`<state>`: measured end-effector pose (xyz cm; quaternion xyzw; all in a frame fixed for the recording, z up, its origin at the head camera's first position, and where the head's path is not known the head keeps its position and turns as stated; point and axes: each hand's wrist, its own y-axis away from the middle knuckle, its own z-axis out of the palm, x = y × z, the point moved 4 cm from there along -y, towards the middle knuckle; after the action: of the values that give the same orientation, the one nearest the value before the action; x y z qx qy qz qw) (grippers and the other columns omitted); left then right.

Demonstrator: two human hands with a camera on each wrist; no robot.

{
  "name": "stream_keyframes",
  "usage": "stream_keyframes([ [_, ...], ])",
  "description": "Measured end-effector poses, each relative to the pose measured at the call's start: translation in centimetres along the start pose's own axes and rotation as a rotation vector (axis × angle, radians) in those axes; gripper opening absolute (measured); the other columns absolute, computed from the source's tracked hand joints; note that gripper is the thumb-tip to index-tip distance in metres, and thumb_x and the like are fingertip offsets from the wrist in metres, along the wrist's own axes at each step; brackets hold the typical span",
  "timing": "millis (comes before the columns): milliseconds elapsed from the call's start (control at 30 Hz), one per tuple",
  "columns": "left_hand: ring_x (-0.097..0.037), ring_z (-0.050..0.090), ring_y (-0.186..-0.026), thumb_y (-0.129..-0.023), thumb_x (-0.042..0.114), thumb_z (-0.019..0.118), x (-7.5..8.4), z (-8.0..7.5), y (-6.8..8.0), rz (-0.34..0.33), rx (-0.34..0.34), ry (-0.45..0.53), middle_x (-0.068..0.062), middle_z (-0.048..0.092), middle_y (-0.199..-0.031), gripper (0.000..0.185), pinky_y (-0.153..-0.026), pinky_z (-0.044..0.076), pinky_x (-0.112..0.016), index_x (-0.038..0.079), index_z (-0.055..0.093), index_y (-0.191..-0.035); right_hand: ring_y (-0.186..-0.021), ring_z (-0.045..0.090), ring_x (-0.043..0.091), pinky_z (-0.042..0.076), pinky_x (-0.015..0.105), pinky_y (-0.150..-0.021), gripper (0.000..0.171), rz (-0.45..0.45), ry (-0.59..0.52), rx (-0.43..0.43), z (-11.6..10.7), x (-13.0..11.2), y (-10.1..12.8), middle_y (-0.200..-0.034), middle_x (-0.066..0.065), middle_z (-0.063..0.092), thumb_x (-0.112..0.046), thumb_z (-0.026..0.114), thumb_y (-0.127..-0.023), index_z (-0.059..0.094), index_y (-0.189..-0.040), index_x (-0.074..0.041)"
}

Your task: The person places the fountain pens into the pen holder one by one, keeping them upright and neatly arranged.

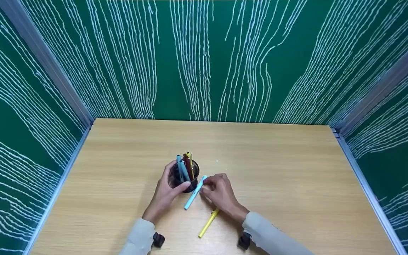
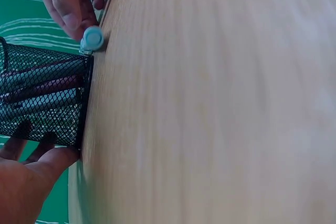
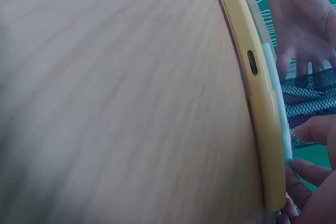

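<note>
A black mesh pen cup [image 1: 190, 187] stands upright on the table, holding several pens [image 1: 186, 166] in light blue, dark red and yellow. My left hand [image 1: 166, 193] grips the cup from its left side, thumb at the front near the rim. Just right of the cup, a light blue pen [image 1: 194, 194] lies slanted, its lower end toward me. With thumb and forefinger, my right hand [image 1: 221, 191] pinches that pen near its far end. Behind this hand's wrist lies a yellow pen [image 3: 262, 114], partly covered by the hand in the head view.
The wooden table [image 1: 278, 159] is bounded by green walls [image 1: 221, 71] with white wavy lines on the back and both sides. Metal posts [image 1: 48, 53] mark the corners. A dark wrist device [image 1: 158, 240] sits beside the left sleeve, another [image 1: 244, 241] beside the right.
</note>
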<state>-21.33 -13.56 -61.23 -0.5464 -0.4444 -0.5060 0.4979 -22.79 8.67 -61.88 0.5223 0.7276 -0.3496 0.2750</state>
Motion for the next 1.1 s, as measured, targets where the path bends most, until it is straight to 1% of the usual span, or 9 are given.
stream_keyframes([
  [200,-0.032,0.049,-0.153,-0.095,0.018,0.088,0.1,0.0,0.1,-0.001,0.003,-0.008,-0.013,0.052,-0.164,0.085,-0.126,0.038,-0.043,0.024,0.041,-0.166,-0.099,0.054,0.022,0.045,0.038,-0.088,0.024,0.013,0.04,-0.006,0.5,-0.6,0.2,-0.09,0.002,0.072,-0.016,0.091,-0.084,0.083,-0.104,-0.007],
  [367,-0.033,0.05,-0.151,-0.095,0.018,0.087,0.1,0.0,0.1,0.002,-0.004,-0.007,-0.014,0.052,-0.163,0.085,-0.125,0.041,-0.045,0.024,0.041,-0.166,-0.099,0.053,0.021,0.043,0.039,-0.089,0.031,0.026,0.093,0.006,0.8,-0.9,0.2,-0.09,0.002,0.07,-0.023,0.095,-0.082,0.079,-0.103,-0.008],
  [600,-0.034,0.048,-0.153,-0.095,0.019,0.087,-0.1,0.0,0.1,-0.002,-0.003,-0.022,-0.014,0.05,-0.165,0.085,-0.127,0.038,-0.048,0.025,0.041,-0.166,-0.096,0.053,0.021,0.044,0.039,-0.086,0.034,0.043,0.151,0.017,1.0,-1.3,0.2,-0.09,0.0,0.068,-0.026,0.097,-0.079,0.075,-0.1,-0.009],
  [667,-0.034,0.048,-0.153,-0.095,0.019,0.087,-0.1,0.0,0.0,0.001,-0.002,-0.027,-0.014,0.051,-0.165,0.084,-0.127,0.039,-0.047,0.025,0.041,-0.166,-0.096,0.052,0.021,0.044,0.038,-0.086,0.034,0.045,0.159,0.022,1.0,-1.3,0.2,-0.09,0.0,0.067,-0.025,0.097,-0.078,0.075,-0.099,-0.009],
  [900,-0.031,0.049,-0.15,-0.096,0.013,0.086,0.0,0.2,-0.1,0.019,-0.01,0.018,-0.015,0.051,-0.163,0.083,-0.124,0.041,-0.038,0.02,0.041,-0.165,-0.094,0.055,0.022,0.045,0.041,-0.085,0.031,0.028,0.177,0.05,0.4,-1.0,0.6,-0.086,0.001,0.064,-0.017,0.091,-0.075,0.072,-0.097,-0.007],
  [1000,-0.031,0.049,-0.151,-0.096,0.015,0.086,0.1,0.1,-0.1,0.015,-0.005,0.002,-0.014,0.051,-0.163,0.083,-0.123,0.042,-0.035,0.021,0.041,-0.166,-0.095,0.054,0.022,0.044,0.039,-0.084,0.03,0.053,0.169,0.051,0.0,-0.6,0.7,-0.087,0.0,0.064,-0.016,0.091,-0.076,0.073,-0.099,-0.008],
  [1100,-0.032,0.047,-0.152,-0.097,0.017,0.086,0.1,0.0,0.0,0.014,-0.003,-0.012,-0.014,0.049,-0.165,0.084,-0.124,0.04,-0.035,0.02,0.04,-0.166,-0.097,0.054,0.023,0.045,0.039,-0.085,0.03,0.067,0.156,0.045,-0.5,-0.3,0.8,-0.089,0.001,0.066,-0.013,0.09,-0.077,0.075,-0.102,-0.006],
])
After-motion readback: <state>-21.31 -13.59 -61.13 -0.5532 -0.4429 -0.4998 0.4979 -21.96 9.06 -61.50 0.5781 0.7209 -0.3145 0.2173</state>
